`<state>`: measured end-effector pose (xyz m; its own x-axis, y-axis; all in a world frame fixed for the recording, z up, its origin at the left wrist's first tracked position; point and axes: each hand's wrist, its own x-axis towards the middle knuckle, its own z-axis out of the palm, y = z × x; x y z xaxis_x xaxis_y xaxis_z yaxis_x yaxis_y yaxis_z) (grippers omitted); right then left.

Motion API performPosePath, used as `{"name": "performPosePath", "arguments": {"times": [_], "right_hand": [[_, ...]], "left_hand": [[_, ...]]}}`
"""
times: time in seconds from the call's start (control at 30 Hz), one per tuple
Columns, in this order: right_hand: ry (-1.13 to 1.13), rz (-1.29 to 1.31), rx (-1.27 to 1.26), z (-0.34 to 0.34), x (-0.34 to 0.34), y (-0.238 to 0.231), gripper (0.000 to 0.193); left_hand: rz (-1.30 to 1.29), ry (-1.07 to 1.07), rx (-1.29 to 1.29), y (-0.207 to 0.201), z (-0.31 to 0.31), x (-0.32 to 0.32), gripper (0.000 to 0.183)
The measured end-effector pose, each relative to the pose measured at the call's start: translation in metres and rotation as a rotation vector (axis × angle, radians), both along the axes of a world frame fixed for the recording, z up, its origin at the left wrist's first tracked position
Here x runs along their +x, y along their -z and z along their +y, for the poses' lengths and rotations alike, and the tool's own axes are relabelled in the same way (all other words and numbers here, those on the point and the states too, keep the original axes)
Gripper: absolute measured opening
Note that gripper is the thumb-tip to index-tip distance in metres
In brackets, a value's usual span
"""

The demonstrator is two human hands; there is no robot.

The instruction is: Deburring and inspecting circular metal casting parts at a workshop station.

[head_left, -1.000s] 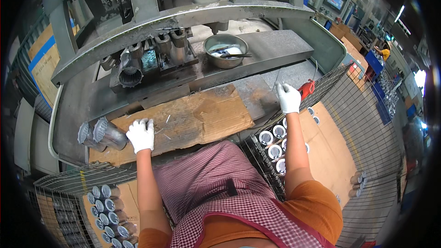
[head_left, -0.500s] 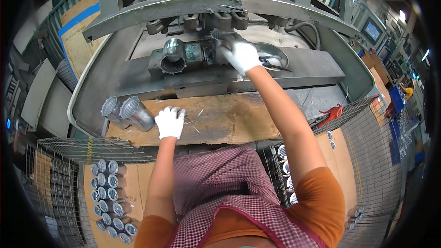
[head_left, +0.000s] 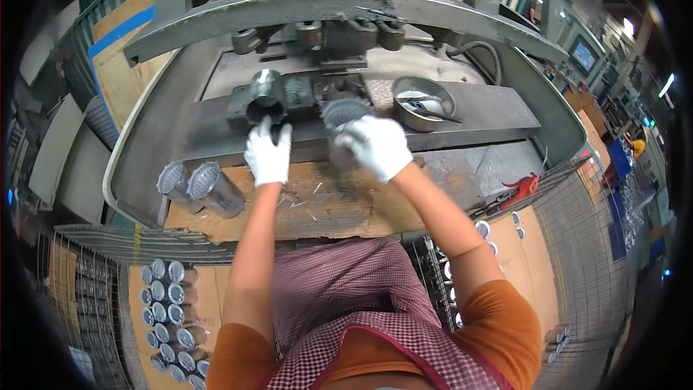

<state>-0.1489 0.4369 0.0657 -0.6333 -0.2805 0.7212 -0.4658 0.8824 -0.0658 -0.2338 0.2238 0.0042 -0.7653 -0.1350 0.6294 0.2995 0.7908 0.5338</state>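
Observation:
My right hand (head_left: 377, 146), in a white glove, is closed around a metal cup with a ragged, frilled rim (head_left: 346, 111). It is held above the front of the press bed, blurred by motion. My left hand (head_left: 268, 154), also gloved, has its fingers apart just below a shiny metal cylinder (head_left: 266, 85) lying on the left fixture block (head_left: 296, 94). Whether the fingertips touch that cylinder, I cannot tell. Two more frilled metal cups (head_left: 215, 189) stand tilted together on the brown board (head_left: 325, 206), left of my left hand.
A metal bowl (head_left: 449, 112) with a brush-like tool stands right of the fixtures. The press crossbeam (head_left: 289, 11) spans overhead. Red-handled pliers (head_left: 525, 186) rest at the right basket's edge. Wire baskets on both sides hold rows of metal cups (head_left: 175, 293).
My right hand has come back from the right fixture toward me, carrying the frilled cup. My left hand has lifted off the board and moved forward to the left cylinder.

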Motion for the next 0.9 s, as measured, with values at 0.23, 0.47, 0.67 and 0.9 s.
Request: {"name": "performPosePath", "arguments": {"times": [0.23,0.47,0.67,0.9], "right_hand": [[-0.003,-0.36,-0.037,-0.039,0.045,0.039,0.025],[-0.12,-0.456,-0.252,-0.033,0.061,0.013,0.039],[0.17,-0.338,-0.158,-0.026,-0.015,0.011,0.049],[0.351,-0.617,-0.151,-0.033,-0.083,0.002,0.06]], "left_hand": [[-0.292,-0.154,-0.034,-0.036,-0.017,-0.065,0.063],[0.11,-0.006,0.136,-0.034,-0.054,-0.051,0.03],[0.418,0.06,-0.485,-0.083,-0.008,-0.01,0.026],[0.314,0.329,-0.433,-0.068,0.031,-0.036,0.026]]}}
